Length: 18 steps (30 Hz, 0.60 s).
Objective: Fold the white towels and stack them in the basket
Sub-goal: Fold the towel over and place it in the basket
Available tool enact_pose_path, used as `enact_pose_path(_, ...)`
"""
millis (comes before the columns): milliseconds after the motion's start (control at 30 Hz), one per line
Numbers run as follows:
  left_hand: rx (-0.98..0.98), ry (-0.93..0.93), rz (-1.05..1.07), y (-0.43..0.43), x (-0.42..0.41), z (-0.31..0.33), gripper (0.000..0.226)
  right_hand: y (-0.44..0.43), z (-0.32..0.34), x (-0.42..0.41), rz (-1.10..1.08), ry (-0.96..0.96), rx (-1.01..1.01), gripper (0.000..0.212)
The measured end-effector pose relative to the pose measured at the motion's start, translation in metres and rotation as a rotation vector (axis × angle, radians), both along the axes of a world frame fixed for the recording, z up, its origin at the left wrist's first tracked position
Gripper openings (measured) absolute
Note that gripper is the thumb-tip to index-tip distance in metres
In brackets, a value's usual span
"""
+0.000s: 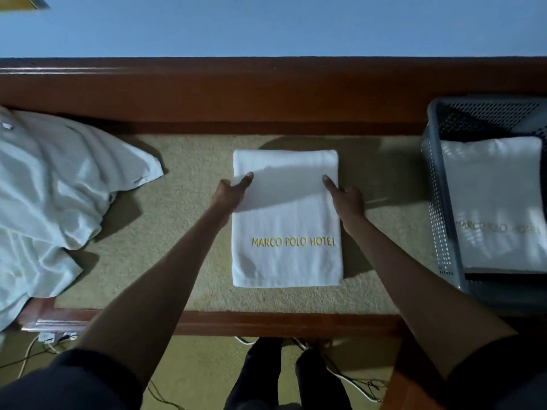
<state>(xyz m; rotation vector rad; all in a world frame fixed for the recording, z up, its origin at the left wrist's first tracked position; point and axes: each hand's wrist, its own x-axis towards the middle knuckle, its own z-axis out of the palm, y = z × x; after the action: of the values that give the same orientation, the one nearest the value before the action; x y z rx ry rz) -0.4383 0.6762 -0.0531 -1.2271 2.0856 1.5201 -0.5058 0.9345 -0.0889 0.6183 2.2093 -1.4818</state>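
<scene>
folded towel [287, 232] lying flat at the middle of the table [183, 179], lettering toward the person. left hand [229, 195] at its left edge and right hand [349, 199] at its right edge, both on the far half. each thumb rests on top of the cloth. the other fingers curl at the edge, the left ones tucked beneath, pinching the towel. basket [438, 202] stands apart at right and holds a second towel [497, 187]. a loose pile [50, 187] lies at left.
</scene>
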Motion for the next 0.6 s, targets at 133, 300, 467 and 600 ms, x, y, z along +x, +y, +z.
enact_pose_path(133, 0.219, -0.025, 0.063, -0.011, -0.014, -0.005, 0.056, -0.006, -0.002, -0.023, 0.033, -0.146, -0.151, 0.066)
enact_pose_path(300, 0.407, -0.006, 0.049, -0.02, -0.008, -0.005, 0.032, -0.01, 0.004, -0.025, 0.048, -0.191, -0.293, 0.081)
enact_pose_path(467, 0.47, 0.104, -0.071, -0.011, -0.002, 0.014, 0.038, -0.009, 0.045, -0.003, 0.072, -0.022, -0.335, 0.017)
enact_pose_path(600, 0.408, 0.103, -0.193, -0.003, -0.009, 0.046, 0.071, 0.011, 0.082, 0.005, 0.097, 0.134, -0.267, 0.025)
